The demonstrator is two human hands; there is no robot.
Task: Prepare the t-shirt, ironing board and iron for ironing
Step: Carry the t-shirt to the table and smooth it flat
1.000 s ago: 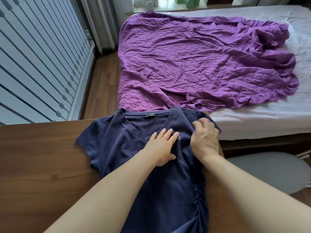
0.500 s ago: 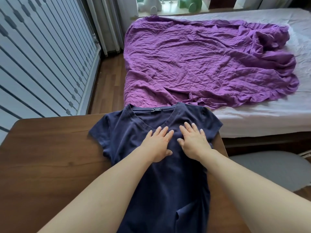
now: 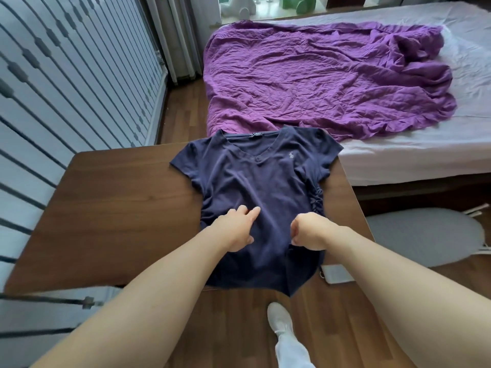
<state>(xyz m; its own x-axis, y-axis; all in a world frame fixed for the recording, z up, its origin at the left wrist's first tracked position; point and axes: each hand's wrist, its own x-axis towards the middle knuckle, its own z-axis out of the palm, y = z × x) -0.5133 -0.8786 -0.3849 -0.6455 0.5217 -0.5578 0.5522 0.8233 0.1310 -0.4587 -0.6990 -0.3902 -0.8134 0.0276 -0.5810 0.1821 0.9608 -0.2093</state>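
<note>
A navy V-neck t-shirt lies face up on a brown wooden table, collar away from me and hem hanging over the near edge. My left hand rests on its lower left part with the fingers stretched out. My right hand sits on the lower right part, fingers curled down into the fabric. The grey padded ironing board lies low to the right of the table. No iron is in view.
Beyond the table, a crumpled purple sheet covers a bed. A striped wall panel runs along the left. A white flat object lies by the table's right corner. My foot stands on the wooden floor.
Both hands have slid from the chest of the t-shirt down to its lower part. The right hand went from flat to curled. The view has pulled back from the table.
</note>
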